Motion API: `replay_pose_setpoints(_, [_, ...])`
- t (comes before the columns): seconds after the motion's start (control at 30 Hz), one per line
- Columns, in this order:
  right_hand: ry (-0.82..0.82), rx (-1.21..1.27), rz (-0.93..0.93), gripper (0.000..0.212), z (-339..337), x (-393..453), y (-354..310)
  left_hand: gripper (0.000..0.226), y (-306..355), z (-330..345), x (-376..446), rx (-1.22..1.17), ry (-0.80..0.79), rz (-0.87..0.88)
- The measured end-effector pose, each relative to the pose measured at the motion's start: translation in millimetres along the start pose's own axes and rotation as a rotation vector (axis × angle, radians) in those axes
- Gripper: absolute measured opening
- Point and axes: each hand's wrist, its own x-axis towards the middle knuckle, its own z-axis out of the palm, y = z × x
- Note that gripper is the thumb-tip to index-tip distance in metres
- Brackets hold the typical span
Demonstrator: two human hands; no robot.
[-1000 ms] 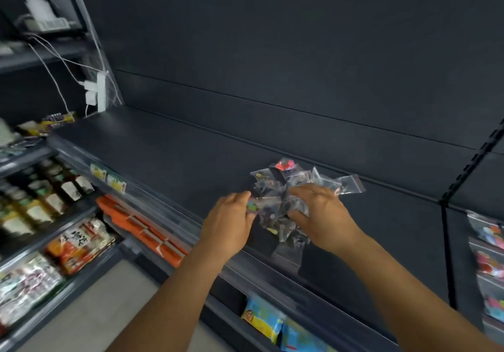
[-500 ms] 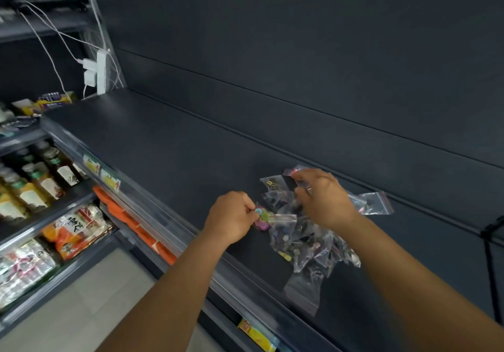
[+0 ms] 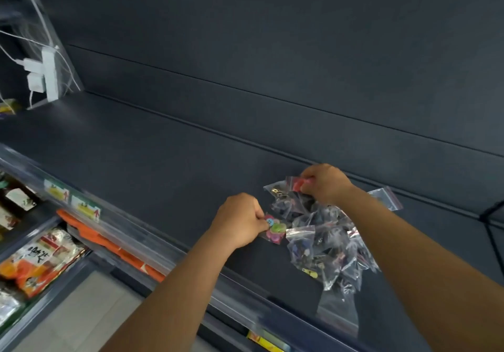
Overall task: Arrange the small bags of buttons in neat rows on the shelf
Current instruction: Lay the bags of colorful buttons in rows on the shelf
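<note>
The pile of small clear bags lay on the dark shelf, toward its right part, and its long axis ran from the back wall down toward the front lip. The bags were heaped over one another at mixed angles, so no single heading could be read for most of them. At the pile's left edge sat a bag of bright buttons, pink, green and blue, lying flat. Your left hand pinched that bag's left edge, fingers curled tight on it. At the far end of the pile your right hand gripped a bag with a red piece inside, fingers curled around it. One empty clear bag hung over the shelf's front lip. Beyond, price tags lined the front rail, orange packets filled the lower shelf at left, and a white power strip stood at the far left end.
</note>
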Motion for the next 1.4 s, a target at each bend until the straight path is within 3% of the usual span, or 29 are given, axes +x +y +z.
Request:
replay_pose_setpoints(0.2, [0.149, 0.482, 0.084, 0.012, -7.2, -23.4, 3.5, 0.013, -6.6, -7.9, 8.0, 0.051, 0.019, 0.060])
replay_pose_setpoints(0.3, [0.288, 0.595, 0.114, 0.011, -13.8, -36.6, 3.7, 0.007, -4.5, -7.7, 9.1, 0.091, 0.019, 0.109])
replay_pose_setpoints(0.4, [0.376, 0.709, 0.105, 0.011, -18.7, -50.7, 0.8, 0.019, 0.0, -2.3, 7.3, 0.074, -0.018, 0.114])
replay_pose_setpoints(0.6, [0.343, 0.850, 0.129, 0.011, -15.3, -75.7, -0.4, 0.006, 2.8, -2.2, 7.6, -0.021, -0.071, 0.102])
replay_pose_setpoints(0.77, [0.326, 1.009, 0.163, 0.018, -12.8, -96.6, 11.6, 0.009, 15.4, -12.9, 5.7, -0.165, 0.031, 0.130])
replay_pose_setpoints(0.93, [0.462, 1.051, 0.201, 0.023, -25.9, -121.8, 40.0, 0.008, 56.0, -13.1, -2.3, -0.255, 0.080, 0.267])
replay_pose_setpoints(1.07, [0.418, 1.093, 0.198, 0.006, -33.0, -148.7, 71.4, 0.010, 98.1, 15.3, -17.3, -0.389, 0.047, 0.331])
replay_pose_setpoints(1.2, [0.394, 1.166, 0.240, 0.016, -36.5, -182.0, 116.7, 0.024, 146.0, 58.3, -39.5, -0.484, -0.030, 0.331])
replay_pose_setpoints(1.3, [0.369, 1.215, 0.248, 0.015, -40.2, -212.9, 158.2, 0.004, 187.8, 92.6, -62.6, -0.579, -0.122, 0.345])
replay_pose_setpoints(1.4, [0.372, 1.236, 0.243, 0.008, -46.5, -246.9, 202.0, 0.017, 233.8, 125.1, -85.8, -0.634, -0.172, 0.339])
